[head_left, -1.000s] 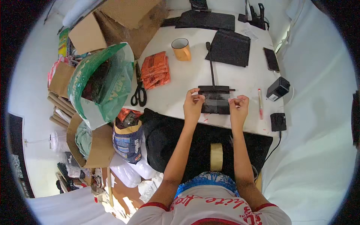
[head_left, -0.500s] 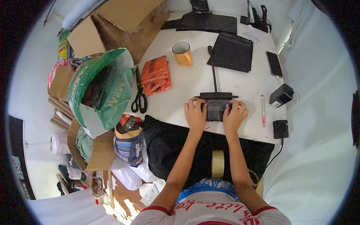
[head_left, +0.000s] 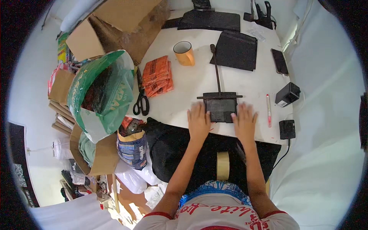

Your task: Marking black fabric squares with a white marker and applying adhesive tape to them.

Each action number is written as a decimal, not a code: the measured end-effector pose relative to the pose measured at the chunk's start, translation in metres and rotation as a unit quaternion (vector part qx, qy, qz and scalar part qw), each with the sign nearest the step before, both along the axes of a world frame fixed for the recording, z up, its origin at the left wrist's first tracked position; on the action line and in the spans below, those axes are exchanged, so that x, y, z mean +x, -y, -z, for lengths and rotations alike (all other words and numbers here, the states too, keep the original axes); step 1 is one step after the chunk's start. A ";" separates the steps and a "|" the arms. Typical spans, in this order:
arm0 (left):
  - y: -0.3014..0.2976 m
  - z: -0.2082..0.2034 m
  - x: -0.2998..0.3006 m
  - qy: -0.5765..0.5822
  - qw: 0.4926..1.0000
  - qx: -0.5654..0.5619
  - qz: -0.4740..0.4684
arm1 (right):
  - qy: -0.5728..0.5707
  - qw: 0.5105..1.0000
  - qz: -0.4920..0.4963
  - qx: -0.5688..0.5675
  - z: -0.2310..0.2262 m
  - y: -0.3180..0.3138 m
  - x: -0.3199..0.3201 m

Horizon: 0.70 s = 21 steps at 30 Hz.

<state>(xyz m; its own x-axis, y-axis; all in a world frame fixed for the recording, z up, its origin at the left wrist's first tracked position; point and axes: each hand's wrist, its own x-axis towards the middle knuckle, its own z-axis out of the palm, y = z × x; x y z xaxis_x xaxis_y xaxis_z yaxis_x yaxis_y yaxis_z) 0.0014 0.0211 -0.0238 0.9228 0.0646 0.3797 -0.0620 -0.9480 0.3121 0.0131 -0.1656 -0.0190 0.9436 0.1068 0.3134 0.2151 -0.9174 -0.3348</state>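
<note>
A small black rectangular piece [head_left: 221, 111] lies near the front edge of the white table. Along its far side runs a dark crossbar [head_left: 219, 96], from which a long thin rod [head_left: 217, 74] with a thicker end points away from me. My left hand [head_left: 198, 120] is flat beside the piece's left edge, fingers stretched and holding nothing. On the other side, my right hand [head_left: 244, 122] is spread open, its fingertips smeared by motion and its thumb close to the piece's right edge. Whether either thumb touches the piece, I cannot tell.
Farther back are folded black sheets [head_left: 235, 50], a yellow mug [head_left: 184, 53] and orange packets [head_left: 158, 76]. Scissors [head_left: 141, 103] lie left, beside a green plastic bag [head_left: 115, 92]. A pen [head_left: 268, 111], phone [head_left: 279, 61] and black box [head_left: 288, 95] are right. Yellowish tape [head_left: 222, 165] sits by my lap.
Both hands have let go of the black piece and opened, the right moving slightly outward. The piece stays in about the same place, now with more of its surface showing.
</note>
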 end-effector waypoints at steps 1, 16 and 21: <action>-0.008 0.003 -0.003 0.012 0.998 -0.063 -0.019 | 0.005 0.999 0.021 0.042 0.004 0.010 -0.002; -0.025 -0.067 0.028 -0.244 0.825 -0.508 -0.021 | -0.119 0.930 0.004 0.348 -0.023 -0.015 -0.018; -0.013 -0.093 0.026 -0.198 0.824 -0.530 0.005 | -0.155 0.879 -0.098 0.440 -0.012 -0.011 -0.025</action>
<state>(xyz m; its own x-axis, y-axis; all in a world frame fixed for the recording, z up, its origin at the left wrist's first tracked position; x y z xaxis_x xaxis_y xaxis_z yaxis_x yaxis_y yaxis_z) 0.0278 0.0341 0.0693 0.9633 0.1577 -0.2171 0.2381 -0.1292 0.9626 -0.0124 -0.1544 -0.0066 0.9887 0.1214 0.0881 0.1142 -0.2286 -0.9668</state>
